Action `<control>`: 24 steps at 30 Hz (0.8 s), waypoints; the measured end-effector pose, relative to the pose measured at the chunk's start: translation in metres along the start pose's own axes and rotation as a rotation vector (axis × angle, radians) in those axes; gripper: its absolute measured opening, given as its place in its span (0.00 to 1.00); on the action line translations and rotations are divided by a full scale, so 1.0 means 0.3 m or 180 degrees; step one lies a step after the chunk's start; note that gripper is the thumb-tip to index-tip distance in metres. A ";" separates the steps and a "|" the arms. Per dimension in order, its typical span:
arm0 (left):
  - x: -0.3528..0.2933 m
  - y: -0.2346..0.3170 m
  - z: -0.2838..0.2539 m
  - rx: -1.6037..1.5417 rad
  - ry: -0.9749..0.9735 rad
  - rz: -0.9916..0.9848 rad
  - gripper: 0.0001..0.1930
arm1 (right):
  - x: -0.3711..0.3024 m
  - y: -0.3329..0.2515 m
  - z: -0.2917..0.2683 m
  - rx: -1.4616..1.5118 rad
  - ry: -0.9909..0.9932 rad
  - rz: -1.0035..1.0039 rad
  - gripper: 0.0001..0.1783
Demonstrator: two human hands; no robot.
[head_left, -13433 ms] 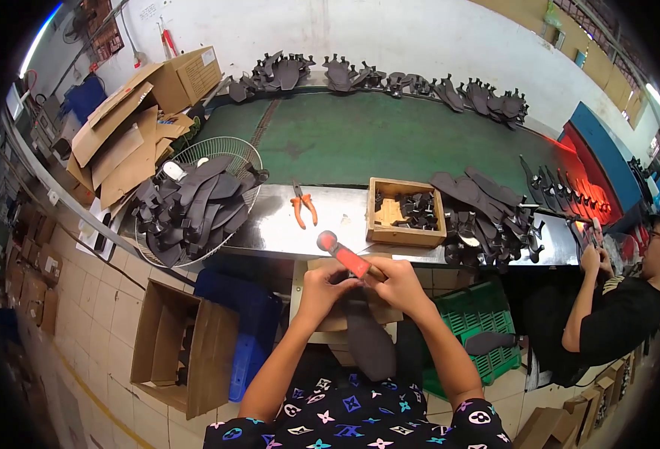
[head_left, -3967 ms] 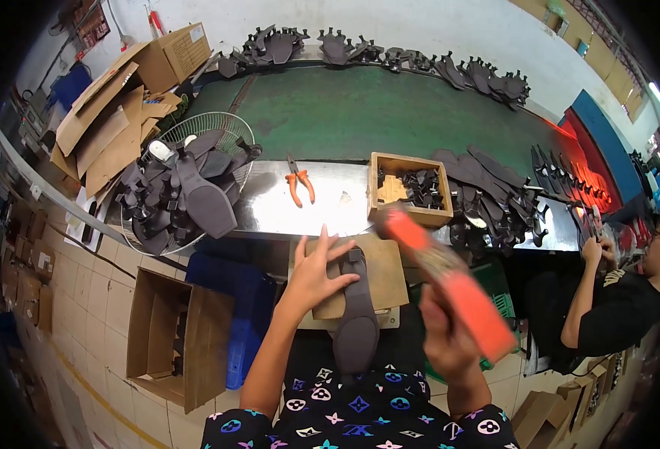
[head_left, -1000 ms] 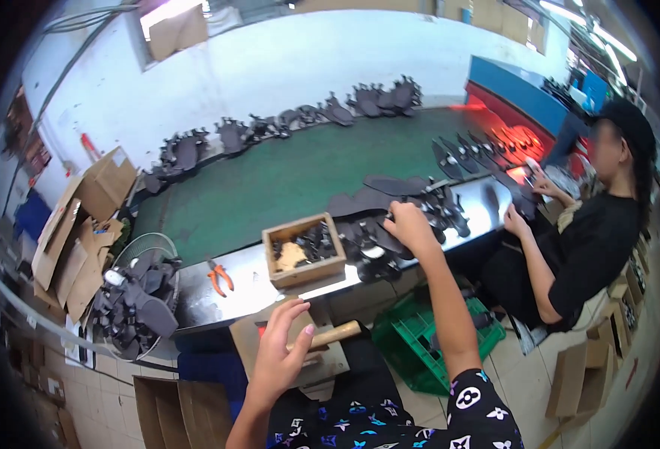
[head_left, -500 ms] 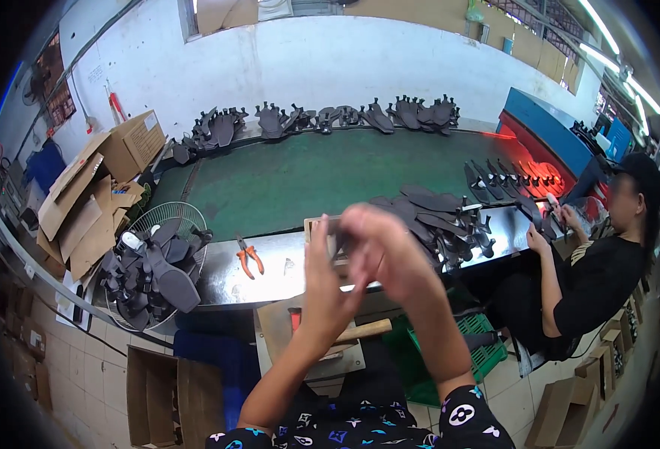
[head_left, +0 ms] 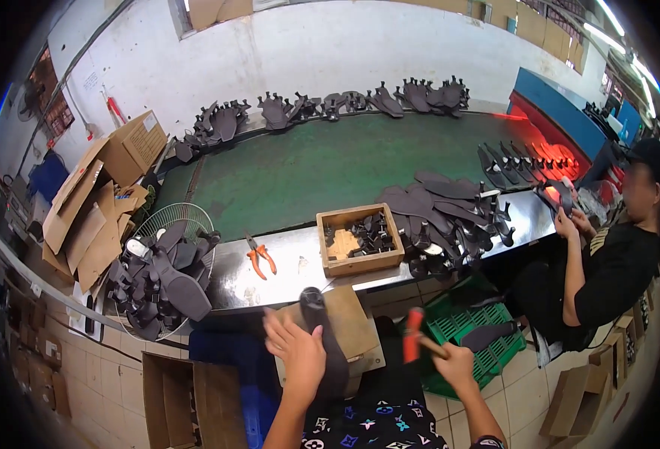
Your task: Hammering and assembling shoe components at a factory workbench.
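Note:
My left hand [head_left: 298, 350] has its fingers spread, its thumb against the edge of a dark sandal sole [head_left: 334, 359]. That sole lies on a board [head_left: 352, 318] over my lap, a round black piece at its far end. To the right, my right hand [head_left: 457, 367] grips the wooden handle of a hammer [head_left: 414, 337], raised beside the board with its red head toward the sole. Just beyond the board stands a wooden box [head_left: 364, 267] holding small black parts.
Orange-handled pliers [head_left: 261, 258] lie on the metal bench edge. A wire basket [head_left: 210, 232] of soles stands left; more soles [head_left: 442, 213] are heaped right. Below is a green crate [head_left: 495, 352]. A co-worker [head_left: 614, 277] sits at right, holding a sole. Behind runs a green belt [head_left: 330, 161].
My hands have come apart and down from over the wooden box. The hammer, lying on the board before, is now up in my right hand. A sole now lies on the board.

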State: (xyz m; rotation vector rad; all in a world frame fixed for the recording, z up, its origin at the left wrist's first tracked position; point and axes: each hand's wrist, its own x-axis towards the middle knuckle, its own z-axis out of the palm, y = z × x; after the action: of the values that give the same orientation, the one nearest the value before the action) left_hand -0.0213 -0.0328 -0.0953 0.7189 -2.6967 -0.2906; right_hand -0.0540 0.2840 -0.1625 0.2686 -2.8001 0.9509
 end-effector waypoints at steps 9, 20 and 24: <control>0.615 0.248 0.186 0.1059 0.0096 0.2235 0.11 | -0.238 0.077 -0.172 0.2102 -0.0044 0.2505 0.19; 0.752 0.293 0.091 -0.0092 -0.0986 0.2996 0.06 | -0.114 0.020 -0.072 0.2725 -0.0063 0.0980 0.11; 0.431 0.318 -0.170 -0.2285 0.0046 0.2865 0.06 | 0.061 -0.182 -0.160 0.3913 -0.0531 0.0786 0.16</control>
State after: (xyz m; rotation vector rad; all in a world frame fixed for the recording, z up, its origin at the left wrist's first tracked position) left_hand -0.1505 -0.0235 0.0124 -0.6646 -2.3285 -0.8986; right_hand -0.0544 0.2689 -0.0891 0.1285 -1.9767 2.6727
